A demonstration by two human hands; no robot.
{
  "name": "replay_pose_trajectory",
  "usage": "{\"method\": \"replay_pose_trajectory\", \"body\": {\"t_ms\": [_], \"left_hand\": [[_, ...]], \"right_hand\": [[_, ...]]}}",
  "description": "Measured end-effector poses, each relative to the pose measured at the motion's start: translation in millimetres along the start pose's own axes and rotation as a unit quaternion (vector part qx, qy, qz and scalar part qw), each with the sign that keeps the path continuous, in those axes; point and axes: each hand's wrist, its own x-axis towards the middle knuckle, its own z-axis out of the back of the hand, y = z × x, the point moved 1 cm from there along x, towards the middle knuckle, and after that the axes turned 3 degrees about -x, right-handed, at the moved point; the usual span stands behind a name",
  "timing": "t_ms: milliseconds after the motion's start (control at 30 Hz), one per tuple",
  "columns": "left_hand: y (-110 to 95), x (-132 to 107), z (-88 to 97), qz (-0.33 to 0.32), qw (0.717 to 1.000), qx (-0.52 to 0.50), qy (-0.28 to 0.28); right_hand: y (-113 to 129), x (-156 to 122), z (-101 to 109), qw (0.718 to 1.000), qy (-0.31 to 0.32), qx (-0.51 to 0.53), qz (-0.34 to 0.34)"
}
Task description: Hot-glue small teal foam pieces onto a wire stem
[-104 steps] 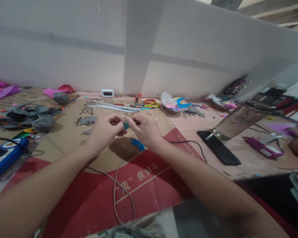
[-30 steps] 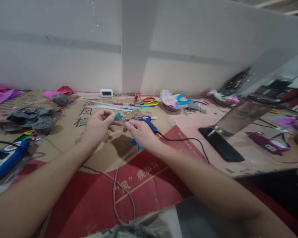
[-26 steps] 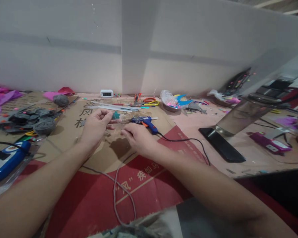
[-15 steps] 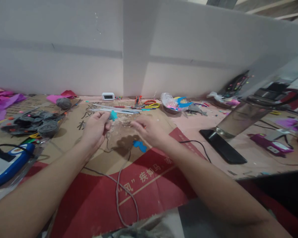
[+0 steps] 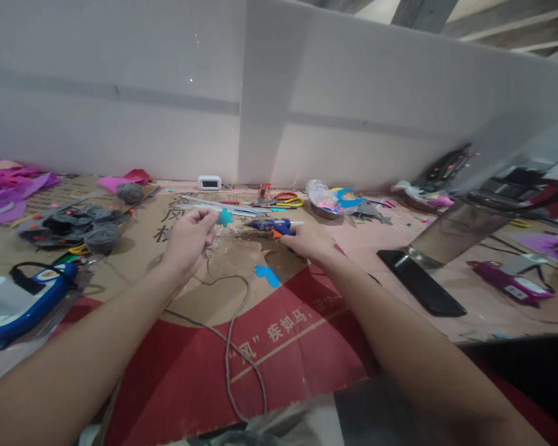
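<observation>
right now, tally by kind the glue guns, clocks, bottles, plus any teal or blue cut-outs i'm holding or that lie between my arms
Glue gun, at your right hand: 1
Clock: 1
Bottle: 1
Cut-outs: 2, teal cut-out in your left hand, blue cut-out on the cardboard
Total: 5

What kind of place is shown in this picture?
It looks like a craft workspace: a blue glue gun by the right hand, scissors near the wall, and a blue cut-out shape on the cardboard.
</observation>
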Motion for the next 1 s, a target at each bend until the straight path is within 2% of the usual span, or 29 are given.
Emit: {"method": "replay_pose_trajectory", "body": {"t_ms": [100, 200, 333, 467, 567, 700, 867, 1000], "left_hand": [[1, 1, 1.7, -0.002, 1.000, 0.012, -0.002], [3, 2, 3.3, -0.001, 1.000, 0.025, -0.005], [5, 3, 5.3, 0.006, 1.000, 0.024, -0.012], [8, 4, 6.6, 0.007, 0.999, 0.027, -0.016], [9, 5, 7.3, 0.008, 0.999, 0.042, -0.020], [9, 6, 7.3, 0.010, 0.999, 0.038, -0.022], [8, 4, 4.9, 0.012, 0.999, 0.012, -0.027], [7, 2, 2.7, 0.013, 0.999, 0.002, -0.038]], "right_hand": [[6, -1, 2, 0.986, -0.044, 0.155, 0.034], [12, -4, 0, 0.950, -0.071, 0.292, 0.080], [24, -18, -5, 0.923, -0.042, 0.353, 0.144], [35, -34, -5, 0.932, -0.044, 0.301, 0.199], [37, -40, -4, 0.944, -0.089, 0.201, 0.248], [40, -43, -3, 0.931, -0.141, 0.112, 0.318], [43, -46, -2, 0.926, -0.147, 0.078, 0.339], [42, -46, -4, 0.931, -0.145, 0.057, 0.330]]}}
